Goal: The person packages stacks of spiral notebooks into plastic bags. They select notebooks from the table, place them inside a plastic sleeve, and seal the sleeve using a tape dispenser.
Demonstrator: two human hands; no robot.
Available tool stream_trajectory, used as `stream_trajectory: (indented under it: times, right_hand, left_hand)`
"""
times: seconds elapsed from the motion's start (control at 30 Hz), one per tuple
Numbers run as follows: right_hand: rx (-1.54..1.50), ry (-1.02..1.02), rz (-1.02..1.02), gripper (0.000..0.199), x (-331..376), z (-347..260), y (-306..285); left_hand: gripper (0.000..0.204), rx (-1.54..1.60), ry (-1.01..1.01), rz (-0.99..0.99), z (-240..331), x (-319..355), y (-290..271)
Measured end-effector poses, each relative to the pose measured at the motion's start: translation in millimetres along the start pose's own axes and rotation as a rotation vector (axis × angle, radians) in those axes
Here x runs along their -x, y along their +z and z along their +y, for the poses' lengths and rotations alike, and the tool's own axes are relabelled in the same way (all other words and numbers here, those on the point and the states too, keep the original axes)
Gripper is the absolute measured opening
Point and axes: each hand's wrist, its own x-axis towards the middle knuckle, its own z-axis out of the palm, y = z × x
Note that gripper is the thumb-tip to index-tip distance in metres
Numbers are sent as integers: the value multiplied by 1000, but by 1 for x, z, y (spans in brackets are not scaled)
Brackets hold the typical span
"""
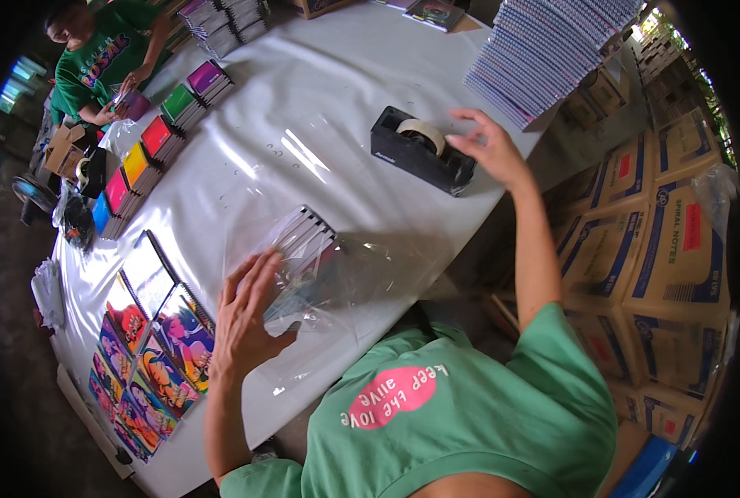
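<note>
My left hand point(250, 319) lies with its fingers stretched out and thumb apart on a clear plastic bag point(370, 266). Inside the bag is a stack of spiral notebooks point(304, 241), its bound edges facing away from me; the covers are partly hidden by glare and my hand. At the right, my right hand point(493, 149) is raised beside a black tape dispenser point(420, 158) holding a roll of tape point(422, 133). Its fingers are apart, their tips close to the roll. Whether they touch any tape is too small to make out.
Colourful illustrated notebooks point(150, 365) lie in rows at the left. Stacks of bright notebooks point(138, 166) run along the far left table edge. A tall pile of spiral notebooks point(544, 58) stands far right, cartons point(610, 241) below. Across the table, a person point(109, 58) handles a notebook.
</note>
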Motion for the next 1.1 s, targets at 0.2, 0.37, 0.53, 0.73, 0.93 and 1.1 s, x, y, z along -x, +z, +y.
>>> stream_trajectory:
  times: [0.2,0.37,0.53,0.73,0.93,1.1]
  right_hand:
    - [85,561,-435,34,-25,65,-33]
    - [-352,469,-524,24,-10,82,-33]
    - [-62,413,-162,7,32,139,-41]
    - [845,-28,219,27,29,75,-21]
    - [-116,397,-231,28,35,68,-55]
    - [21,510,-186,20,40,59,-52]
  left_hand:
    - [96,-7,-23,-14,0,-4,-2]
    - [99,33,-81,-40,-4,-1,-2]
    - [96,-2,-34,-62,-8,4,-1]
    - [94,-12,-12,-59,-5,1,0]
    - [96,12,-13,-57,-7,1,-2]
    - [98,0,12,-65,-9,0,-1]
